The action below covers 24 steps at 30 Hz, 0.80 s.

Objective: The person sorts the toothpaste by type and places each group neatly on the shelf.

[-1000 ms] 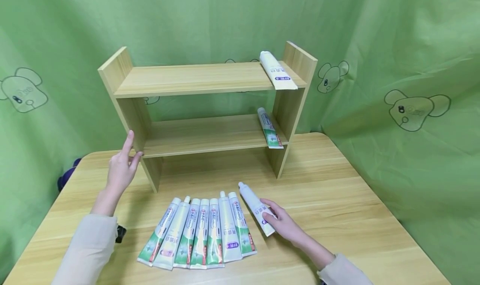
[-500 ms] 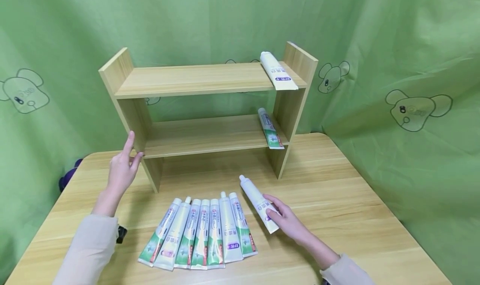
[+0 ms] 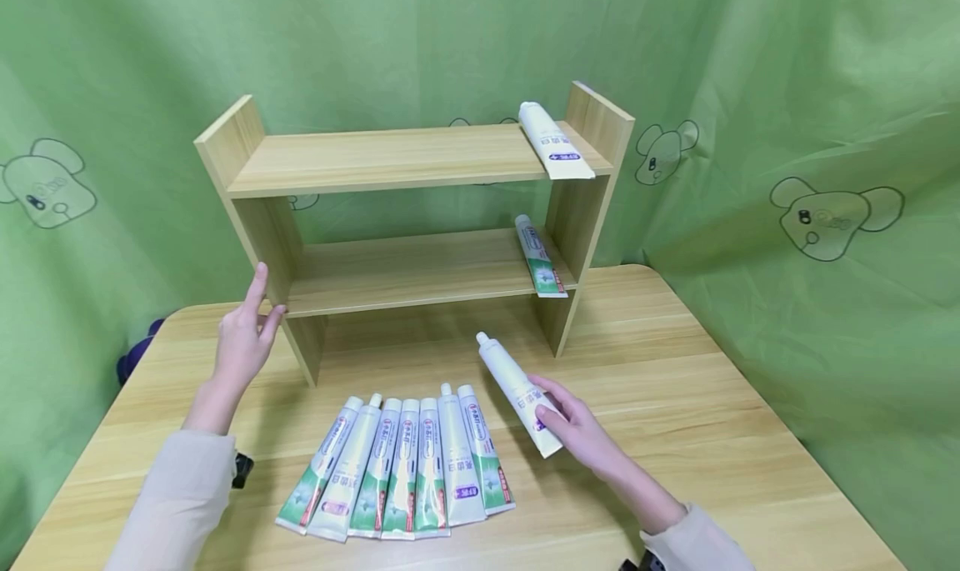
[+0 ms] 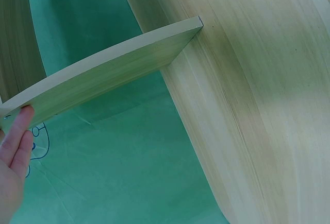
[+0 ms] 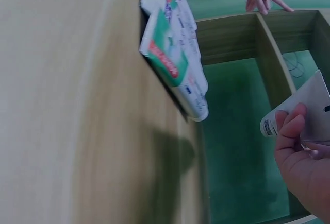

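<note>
My right hand [image 3: 577, 425] pinches a white toothpaste tube [image 3: 510, 379] with purple print near its flat end, thumb on top. The tube's cap points toward the shelf, and the right wrist view shows the held tube [image 5: 296, 110] raised off the table. My left hand [image 3: 242, 342] rests at the left upright of the wooden shelf [image 3: 420, 175], index finger straight up along it and thumb by the middle board's end. In the left wrist view, straight fingers [image 4: 20, 131] touch that board's underside. A row of several toothpaste tubes [image 3: 405, 463], green-white and white-purple, lies in front of the shelf.
One white tube [image 3: 553, 142] lies at the right end of the top board. A green-white tube [image 3: 540, 258] lies at the right of the middle board, its end over the edge. Green curtain [image 3: 450, 46] surrounds the wooden table [image 3: 675, 421].
My right hand has lifted the white toothpaste tube and moved it slightly forward toward the shelf. The left hand and the row of tubes stay where they were.
</note>
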Each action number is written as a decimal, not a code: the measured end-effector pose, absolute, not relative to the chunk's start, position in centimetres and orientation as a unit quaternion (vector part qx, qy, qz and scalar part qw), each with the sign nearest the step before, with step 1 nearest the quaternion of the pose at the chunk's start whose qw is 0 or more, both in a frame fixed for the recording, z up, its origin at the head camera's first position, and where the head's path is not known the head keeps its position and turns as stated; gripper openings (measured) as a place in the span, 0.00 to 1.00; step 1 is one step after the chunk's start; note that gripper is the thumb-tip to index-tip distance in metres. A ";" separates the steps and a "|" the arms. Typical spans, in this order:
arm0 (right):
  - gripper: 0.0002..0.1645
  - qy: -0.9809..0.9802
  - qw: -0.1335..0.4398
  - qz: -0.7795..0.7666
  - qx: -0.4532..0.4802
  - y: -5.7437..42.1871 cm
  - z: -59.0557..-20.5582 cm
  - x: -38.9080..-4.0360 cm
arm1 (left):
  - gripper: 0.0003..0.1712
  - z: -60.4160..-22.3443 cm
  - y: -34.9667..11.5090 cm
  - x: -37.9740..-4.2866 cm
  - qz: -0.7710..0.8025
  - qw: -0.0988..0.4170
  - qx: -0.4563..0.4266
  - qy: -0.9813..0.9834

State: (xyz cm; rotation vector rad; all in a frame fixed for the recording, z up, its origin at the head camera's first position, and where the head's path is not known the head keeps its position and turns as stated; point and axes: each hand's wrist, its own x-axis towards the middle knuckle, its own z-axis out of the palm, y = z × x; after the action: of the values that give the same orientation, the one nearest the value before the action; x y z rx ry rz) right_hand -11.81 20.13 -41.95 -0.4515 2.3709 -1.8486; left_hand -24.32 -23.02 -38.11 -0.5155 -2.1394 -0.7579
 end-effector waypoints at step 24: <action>0.23 0.783 -0.024 -0.589 -0.201 21.2 -38.5 -12.1 | 0.47 -38.2 -23.0 -24.3 -0.301 0.399 -0.205 -0.841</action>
State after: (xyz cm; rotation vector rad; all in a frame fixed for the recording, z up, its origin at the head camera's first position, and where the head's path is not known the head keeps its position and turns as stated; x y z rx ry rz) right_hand -12.14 21.22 -38.48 -0.6402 2.4976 -1.8782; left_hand -24.27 -22.98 -38.18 -0.5200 -2.1290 -0.7607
